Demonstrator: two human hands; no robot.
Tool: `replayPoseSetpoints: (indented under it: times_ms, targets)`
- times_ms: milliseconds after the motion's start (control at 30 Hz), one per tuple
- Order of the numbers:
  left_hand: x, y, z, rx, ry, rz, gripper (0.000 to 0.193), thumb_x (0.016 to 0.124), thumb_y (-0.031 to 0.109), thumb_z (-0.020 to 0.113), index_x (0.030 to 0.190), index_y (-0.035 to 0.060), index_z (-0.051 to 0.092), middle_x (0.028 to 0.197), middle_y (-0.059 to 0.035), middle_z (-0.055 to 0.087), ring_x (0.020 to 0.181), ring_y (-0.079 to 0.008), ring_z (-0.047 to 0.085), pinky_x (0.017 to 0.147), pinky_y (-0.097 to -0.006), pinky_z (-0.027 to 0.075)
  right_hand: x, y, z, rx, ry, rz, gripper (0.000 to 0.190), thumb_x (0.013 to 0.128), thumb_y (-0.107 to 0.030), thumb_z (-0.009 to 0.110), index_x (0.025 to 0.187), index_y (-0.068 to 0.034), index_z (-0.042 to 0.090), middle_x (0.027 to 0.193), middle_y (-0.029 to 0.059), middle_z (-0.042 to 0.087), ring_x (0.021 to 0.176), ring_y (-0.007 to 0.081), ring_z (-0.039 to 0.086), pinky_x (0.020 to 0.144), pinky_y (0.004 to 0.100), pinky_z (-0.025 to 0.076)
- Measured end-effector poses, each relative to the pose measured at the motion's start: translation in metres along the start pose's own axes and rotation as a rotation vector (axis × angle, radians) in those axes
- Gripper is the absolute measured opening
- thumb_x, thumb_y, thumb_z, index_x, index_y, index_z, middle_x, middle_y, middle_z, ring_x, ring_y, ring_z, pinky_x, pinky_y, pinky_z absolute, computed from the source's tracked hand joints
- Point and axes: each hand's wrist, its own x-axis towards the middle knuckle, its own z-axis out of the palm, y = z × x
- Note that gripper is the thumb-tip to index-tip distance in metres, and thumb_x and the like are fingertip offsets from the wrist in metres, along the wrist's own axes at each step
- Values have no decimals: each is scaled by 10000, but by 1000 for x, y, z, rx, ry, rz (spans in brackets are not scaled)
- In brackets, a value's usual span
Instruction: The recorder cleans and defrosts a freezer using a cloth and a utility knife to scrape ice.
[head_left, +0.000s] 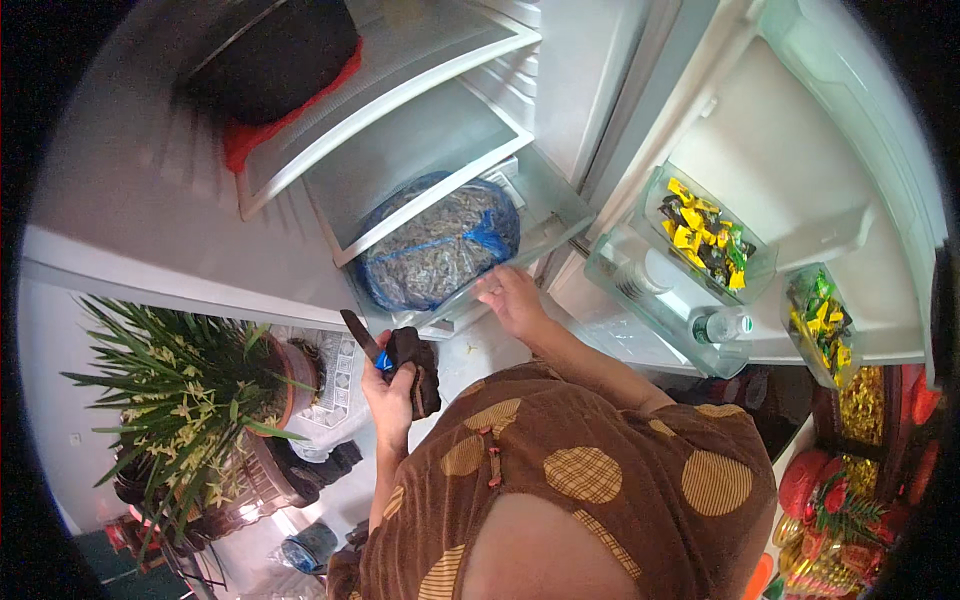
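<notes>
Before me stands a refrigerator with its door swung out to the right. My left hand (391, 390) grips a dark brown cloth-like bundle (416, 367), together with a dark flat strip or blade that has a blue part (384, 361) near my fingers. My right hand (512, 301) has its fingertips on the front edge of the clear bottom drawer (551, 234), which is pulled partly out. In that drawer lies a large tied plastic bag (442, 247) with blue parts and greyish contents. A glass shelf (420, 157) covers part of it from above.
A dark object with a red edge (289, 67) sits on an upper shelf. The door bins hold yellow and green wrapped packets (694, 232) and a clear bottle (721, 326). A potted plant (296, 382) stands at the left, with a lidded-looking container (309, 547) below it on the floor.
</notes>
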Motion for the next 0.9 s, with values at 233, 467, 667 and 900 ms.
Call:
replayPoseSetpoints:
  times_ms: [233,467,667,900]
  targets:
    - [-6,8,-1,-22,13,-21,490,762,-92,496,1244,-25,443,1028,-116,596,839,-159,597,739,-279,495,12,17,-43,-1028,-185,-565,263,757,-106,651,969,-24,518,892,87,618,808,247,590,698,352,476]
    - [-3,5,-2,-40,41,-66,492,752,-83,500,1238,-31,446,1003,-111,596,839,-168,597,743,-285,495,-24,-19,0,-382,198,57,232,861,-226,529,940,-8,537,835,67,607,807,167,601,664,305,495]
    - [-2,1,-12,-26,95,-76,497,750,-59,504,1242,-40,438,988,-125,596,801,-178,601,706,-293,504,-42,-120,83,-1506,-107,259,448,817,-397,592,873,47,580,864,166,645,831,240,641,688,315,501]
    - [25,-3,3,-249,63,-265,421,752,-15,511,1158,-96,438,895,-152,611,658,-207,625,576,-298,523,96,-109,29,-1532,8,-489,749,702,-505,683,1140,81,525,1076,237,592,1032,323,576,886,380,448]
